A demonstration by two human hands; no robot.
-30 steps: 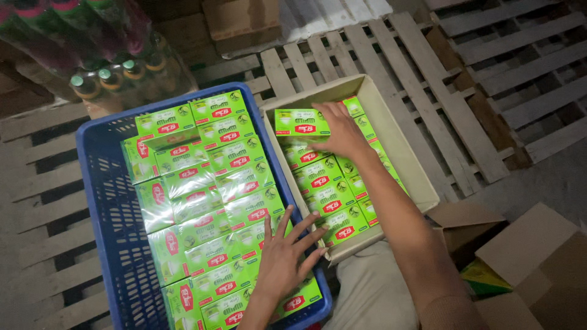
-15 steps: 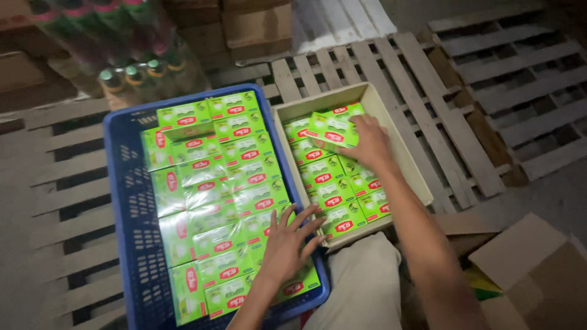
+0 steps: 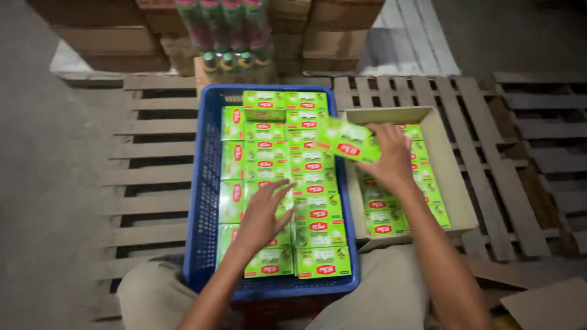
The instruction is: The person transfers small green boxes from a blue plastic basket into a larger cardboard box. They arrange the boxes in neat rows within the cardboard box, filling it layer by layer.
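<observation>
One green carton with a red label, clamped in the right hand, fingers curled over its far edge, thumb side hidden; held tilted and lifted, straddling the gap between the blue plastic crate and the shallow cardboard tray. Just beneath and to the right of that grip, more green cartons lying flat in the tray, partly covered by the wrist. Left of the grip, rows of matching cartons packed flat in the crate, filling it nearly edge to edge. Nearer the body, left hand laid flat with fingers spread on the packed cartons, pressing down, closed around nothing. Under crate and tray, a slatted wooden pallet. Beyond the crate's far wall, shrink-wrapped bottles with green caps, flanked by brown cardboard boxes. Nearest the body, knees in pale trousers either side of the crate's close end
</observation>
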